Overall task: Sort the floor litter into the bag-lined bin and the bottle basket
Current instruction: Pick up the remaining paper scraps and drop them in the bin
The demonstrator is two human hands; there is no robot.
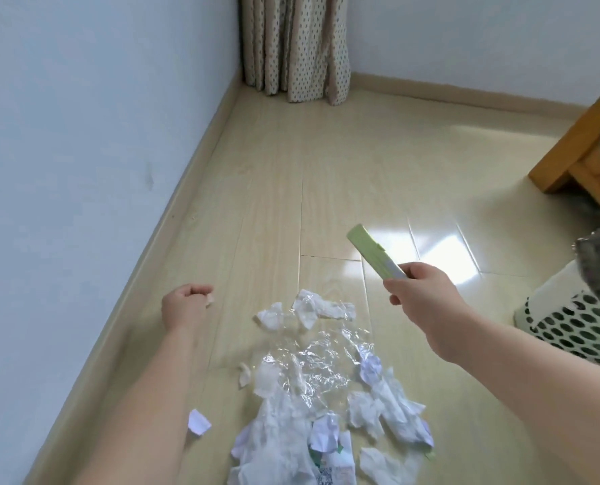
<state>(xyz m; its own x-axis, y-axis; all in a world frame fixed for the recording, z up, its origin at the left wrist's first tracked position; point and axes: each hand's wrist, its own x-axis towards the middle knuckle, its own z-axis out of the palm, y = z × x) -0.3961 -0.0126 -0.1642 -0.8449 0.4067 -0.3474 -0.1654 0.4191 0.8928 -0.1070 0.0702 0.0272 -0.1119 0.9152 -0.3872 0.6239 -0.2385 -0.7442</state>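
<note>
Litter pile (326,397) is lying on the floor (274,204) nearest you: light, soft, crinkly; gather by bunching. Your left hand (184,306) is pinching a paper scrap (210,300); your right hand (421,295) is gripping a stiff green box (373,252).

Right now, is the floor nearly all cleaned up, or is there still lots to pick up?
Still lots. Nothing clearly looks finished. In hand: the right hand grips a flat green box, and the left hand pinches a small white scrap. Left to do: the pile of crumpled tissues and clear plastic wrap on the floor. The white holey basket waits at right; its inside is hidden.
</note>
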